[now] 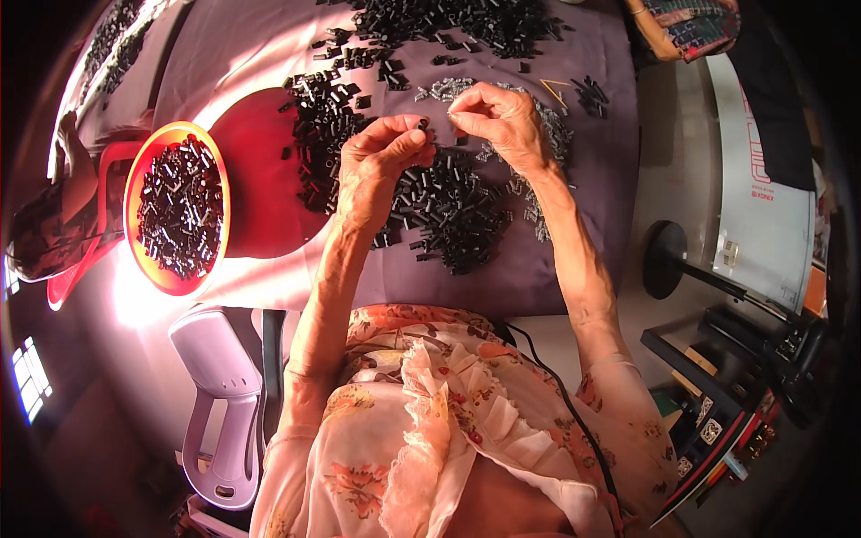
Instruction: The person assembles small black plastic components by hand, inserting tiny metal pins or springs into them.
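My left hand (381,157) pinches a small black tube-shaped part (422,124) between thumb and fingers. My right hand (502,117) is level with it, fingertips pinched on a thin small piece I cannot make out, nearly touching the black part. Both hands hover over a pile of small black parts (448,215) on the grey cloth-covered table (574,179). A heap of small silvery metal pieces (552,134) lies under and beside my right hand.
A red round bowl (134,211) of black parts stands at the left. More black parts (457,22) spread along the far side. Another person's arm (76,170) is at the far left. A white plastic stand (220,394), a black cable (560,394) and a lamp base (665,260) lie nearby.
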The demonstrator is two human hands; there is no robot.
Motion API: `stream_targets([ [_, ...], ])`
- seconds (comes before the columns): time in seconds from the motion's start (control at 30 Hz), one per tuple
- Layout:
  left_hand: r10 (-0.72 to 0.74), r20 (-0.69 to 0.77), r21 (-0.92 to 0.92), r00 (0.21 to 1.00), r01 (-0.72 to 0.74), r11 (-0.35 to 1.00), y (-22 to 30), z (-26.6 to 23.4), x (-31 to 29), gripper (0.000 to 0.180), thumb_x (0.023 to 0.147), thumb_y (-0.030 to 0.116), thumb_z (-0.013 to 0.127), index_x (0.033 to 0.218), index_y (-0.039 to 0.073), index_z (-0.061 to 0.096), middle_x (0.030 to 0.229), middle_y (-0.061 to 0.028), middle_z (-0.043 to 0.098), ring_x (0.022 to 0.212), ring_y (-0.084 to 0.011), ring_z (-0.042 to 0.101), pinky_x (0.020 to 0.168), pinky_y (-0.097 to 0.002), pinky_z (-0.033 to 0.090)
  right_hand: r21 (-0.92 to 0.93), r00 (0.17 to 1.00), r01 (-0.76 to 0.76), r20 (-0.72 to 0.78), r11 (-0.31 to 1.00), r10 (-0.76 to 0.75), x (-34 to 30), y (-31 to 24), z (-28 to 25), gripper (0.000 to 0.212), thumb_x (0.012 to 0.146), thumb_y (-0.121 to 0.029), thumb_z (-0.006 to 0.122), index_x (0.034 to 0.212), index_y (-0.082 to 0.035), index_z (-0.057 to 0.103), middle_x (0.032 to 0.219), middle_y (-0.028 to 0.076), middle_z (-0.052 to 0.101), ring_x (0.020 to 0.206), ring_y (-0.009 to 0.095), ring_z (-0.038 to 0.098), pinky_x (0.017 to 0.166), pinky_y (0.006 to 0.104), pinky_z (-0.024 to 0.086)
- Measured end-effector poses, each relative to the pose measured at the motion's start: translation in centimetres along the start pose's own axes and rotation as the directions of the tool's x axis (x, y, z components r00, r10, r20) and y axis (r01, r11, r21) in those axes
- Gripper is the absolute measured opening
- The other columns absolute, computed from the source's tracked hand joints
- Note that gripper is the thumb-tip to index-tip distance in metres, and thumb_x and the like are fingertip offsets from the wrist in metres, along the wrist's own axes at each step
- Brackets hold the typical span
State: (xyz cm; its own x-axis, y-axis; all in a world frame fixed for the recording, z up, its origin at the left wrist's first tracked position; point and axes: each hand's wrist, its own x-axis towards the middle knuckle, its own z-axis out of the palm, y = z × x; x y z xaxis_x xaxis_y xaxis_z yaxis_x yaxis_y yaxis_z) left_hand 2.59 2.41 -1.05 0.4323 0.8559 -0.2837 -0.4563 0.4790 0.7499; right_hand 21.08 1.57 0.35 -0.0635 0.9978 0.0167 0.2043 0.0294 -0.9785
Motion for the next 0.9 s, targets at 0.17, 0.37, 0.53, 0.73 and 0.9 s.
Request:
stream_targets([
  [0.17, 0.057, 0.0, 0.119, 0.998, -0.057, 0.991, -0.3, 0.6, 0.0, 0.015, 0.079, 0.005, 0.061, 0.092, -0.001, 0.06, 0.079, -0.0055, 0.061, 0.069, -0.0133, 0.058, 0.067, -0.025, 0.049, -0.015, 1.0, 0.01, 0.006, 1.0, -0.01, -0.6, -2.7, 0.6, 0.007, 0.073, -0.004, 0.06, 0.08, -0.001, 0.061, 0.068, 0.001, 0.06, 0.065, 0.006, 0.056, 0.06, 0.0206, 0.045],
  [0.37, 0.089, 0.018, 0.238, 0.996, -0.091, 0.967, -0.1, 1.0, -0.7, 0.015, 0.078, 0.005, 0.062, 0.092, -0.001, 0.06, 0.076, -0.0054, 0.062, 0.066, -0.0111, 0.058, 0.066, -0.0225, 0.047, -0.277, 0.969, 0.246, 0.077, 0.929, -0.233, -0.8, -2.9, 0.8, 0.007, 0.073, -0.003, 0.058, 0.079, -0.001, 0.06, 0.069, 0.004, 0.058, 0.063, 0.009, 0.055, 0.057, 0.0231, 0.044],
  [0.53, 0.05, 0.051, 0.321, 0.997, -0.064, 0.945, 0.0, 0.9, -1.2, 0.018, 0.078, 0.006, 0.062, 0.093, -0.002, 0.061, 0.073, -0.0032, 0.061, 0.067, -0.008, 0.054, 0.065, -0.0204, 0.045, -0.108, 0.989, 0.078, 0.134, 0.991, -0.063, -1.1, -3.1, 0.7, 0.007, 0.074, -0.002, 0.059, 0.081, -0.001, 0.059, 0.07, 0.004, 0.061, 0.065, 0.009, 0.056, 0.058, 0.0231, 0.045],
  [0.73, 0.014, 0.099, 0.299, 0.995, -0.043, 0.953, -0.3, 0.7, -1.6, 0.017, 0.078, 0.008, 0.062, 0.093, 0.0, 0.061, 0.074, -0.0018, 0.061, 0.067, -0.0068, 0.055, 0.065, -0.0204, 0.045, 0.063, 0.949, -0.161, 0.284, 0.985, 0.137, -0.6, -1.8, 0.3, 0.014, 0.075, -0.006, 0.064, 0.086, -0.002, 0.058, 0.074, 0.002, 0.06, 0.065, 0.006, 0.054, 0.058, 0.0199, 0.044],
  [0.9, 0.009, 0.051, 0.281, 0.999, -0.023, 0.959, -0.6, -1.1, -2.3, 0.014, 0.079, 0.009, 0.061, 0.091, 0.0, 0.061, 0.075, -0.0032, 0.061, 0.067, -0.0087, 0.056, 0.067, -0.0219, 0.046, -0.347, 0.975, 0.215, 0.13, 0.913, -0.18, 2.2, 0.1, 1.0, 0.011, 0.079, -0.008, 0.057, 0.088, -0.003, 0.061, 0.076, 0.005, 0.061, 0.064, 0.012, 0.056, 0.059, 0.0224, 0.045],
])
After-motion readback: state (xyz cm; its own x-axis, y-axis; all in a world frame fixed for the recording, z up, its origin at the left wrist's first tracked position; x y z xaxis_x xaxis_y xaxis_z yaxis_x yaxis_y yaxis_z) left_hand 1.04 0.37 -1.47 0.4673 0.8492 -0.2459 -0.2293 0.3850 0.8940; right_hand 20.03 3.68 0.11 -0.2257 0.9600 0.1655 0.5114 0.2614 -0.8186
